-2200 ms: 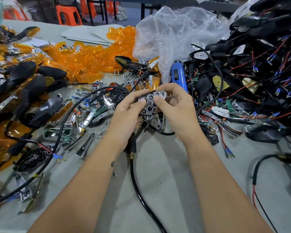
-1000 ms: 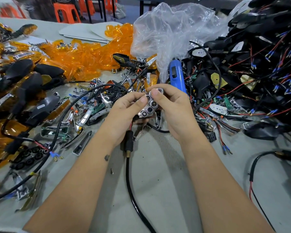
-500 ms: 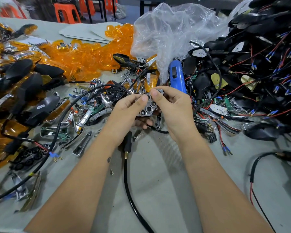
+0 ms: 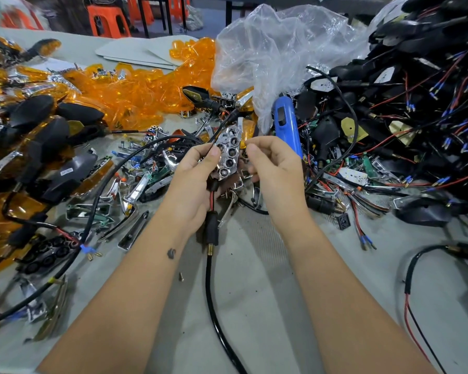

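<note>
While the left hand (image 4: pixel 197 182) pinches the chrome reflector (image 4: pixel 229 152) at its 9 o'clock rim and the right hand (image 4: pixel 273 168) curls by its 3 o'clock rim, contact unclear, this light, stiff, slippery shell, at 9 o'clock of the blue tool (image 4: pixel 285 125), probably wants rim holds.

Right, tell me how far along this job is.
Done, apparently: orange lenses and loose chrome parts lie in piles. In hand: the left hand grips a chrome reflector on its cable, right hand at its edge. Left: the large heap of black wired lamps.
</note>
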`<action>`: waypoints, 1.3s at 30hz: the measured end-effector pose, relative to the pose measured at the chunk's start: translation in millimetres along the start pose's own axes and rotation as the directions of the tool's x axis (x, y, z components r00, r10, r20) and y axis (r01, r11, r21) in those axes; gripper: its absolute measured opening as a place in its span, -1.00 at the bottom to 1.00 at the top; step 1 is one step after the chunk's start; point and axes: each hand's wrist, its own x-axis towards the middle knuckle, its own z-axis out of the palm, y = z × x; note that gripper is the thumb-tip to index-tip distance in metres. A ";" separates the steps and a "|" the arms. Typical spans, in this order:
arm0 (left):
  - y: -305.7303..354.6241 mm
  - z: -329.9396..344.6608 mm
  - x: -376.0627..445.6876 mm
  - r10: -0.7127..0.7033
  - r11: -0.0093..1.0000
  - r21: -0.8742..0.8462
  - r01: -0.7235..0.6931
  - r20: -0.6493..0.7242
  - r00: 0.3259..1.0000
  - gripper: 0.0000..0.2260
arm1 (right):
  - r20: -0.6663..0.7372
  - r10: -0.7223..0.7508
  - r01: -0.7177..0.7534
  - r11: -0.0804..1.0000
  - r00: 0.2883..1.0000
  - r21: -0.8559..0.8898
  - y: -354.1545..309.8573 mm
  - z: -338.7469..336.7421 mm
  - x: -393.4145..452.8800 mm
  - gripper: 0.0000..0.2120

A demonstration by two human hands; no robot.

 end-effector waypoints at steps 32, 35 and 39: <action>18.7 -14.1 8.0 0.100 0.991 -0.091 -0.099 0.008 0.995 -0.86 | 0.194 -0.007 0.107 0.852 0.981 -0.512 7.6 9.7 -7.4 -0.90; 17.2 -12.4 6.9 0.094 0.991 -0.096 -0.090 0.039 0.995 -0.82 | 0.209 0.003 0.097 0.878 0.978 -0.468 7.4 10.0 -7.6 -0.92; 14.2 -11.2 6.0 0.085 0.989 -0.126 -0.071 0.105 0.991 -0.78 | 0.230 0.040 0.062 0.907 0.972 -0.417 6.3 8.6 -6.6 -0.91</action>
